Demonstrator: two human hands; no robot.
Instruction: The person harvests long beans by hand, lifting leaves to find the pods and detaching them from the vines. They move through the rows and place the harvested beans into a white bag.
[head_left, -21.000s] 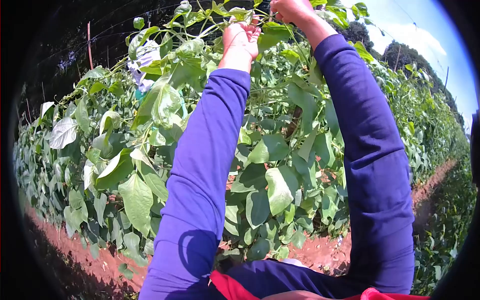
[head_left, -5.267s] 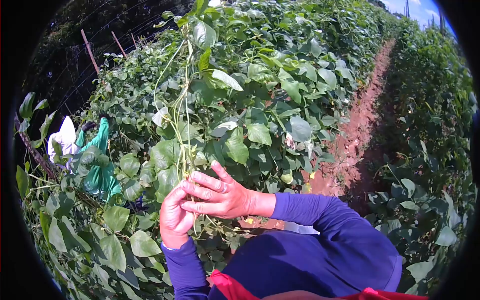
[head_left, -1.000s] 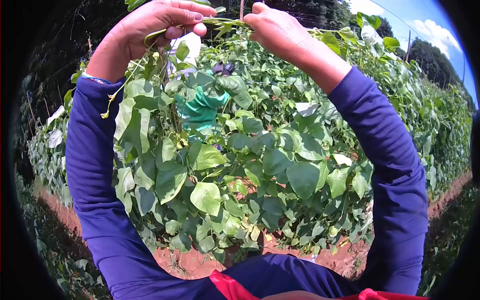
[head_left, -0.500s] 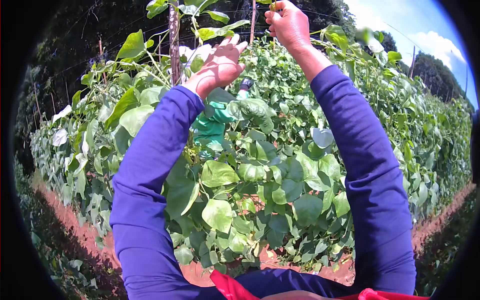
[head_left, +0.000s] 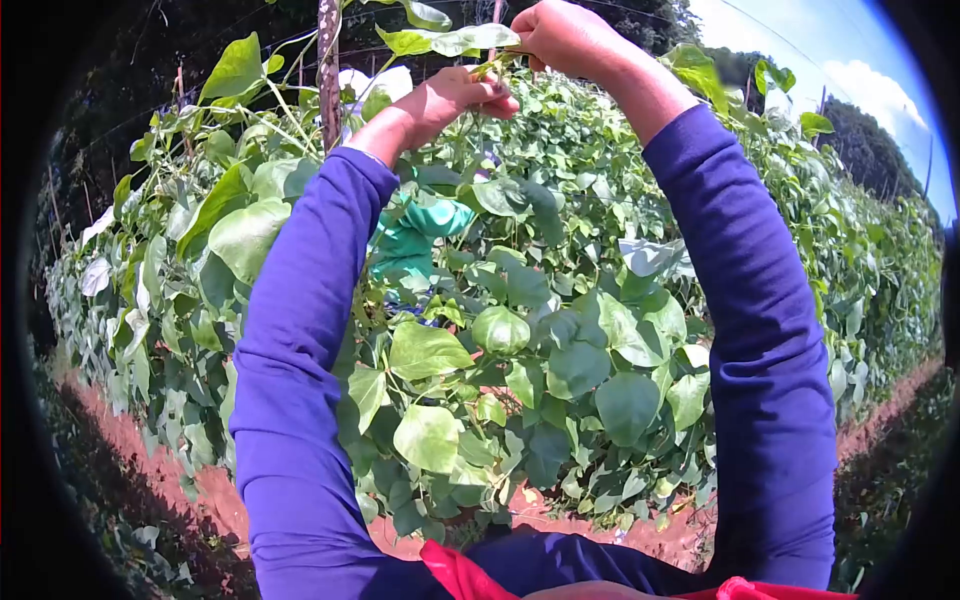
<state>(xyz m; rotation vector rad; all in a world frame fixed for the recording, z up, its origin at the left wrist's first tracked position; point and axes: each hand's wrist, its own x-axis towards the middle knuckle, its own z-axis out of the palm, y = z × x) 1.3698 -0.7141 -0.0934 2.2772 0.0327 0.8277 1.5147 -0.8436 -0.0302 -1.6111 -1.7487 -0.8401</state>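
Both my hands are raised at the top centre, close together on a vine stem. My left hand (head_left: 450, 100) has its fingers pressed round the stem below a broad green leaf (head_left: 455, 40). Just right of and above it, my right hand (head_left: 570, 42) pinches the stem by the end of that leaf. A brown wooden post (head_left: 329, 75) stands left of my hands, with vine stems and leaves around it.
Dense leafy vines (head_left: 575, 370) fill the space ahead. Behind them, partly hidden, is a person in a green top (head_left: 408, 240). Reddish soil (head_left: 630, 535) shows below, and thin wires cross above.
My right hand has come down and left toward my left hand. My left hand has moved slightly right, and its spread fingers have closed on the stem.
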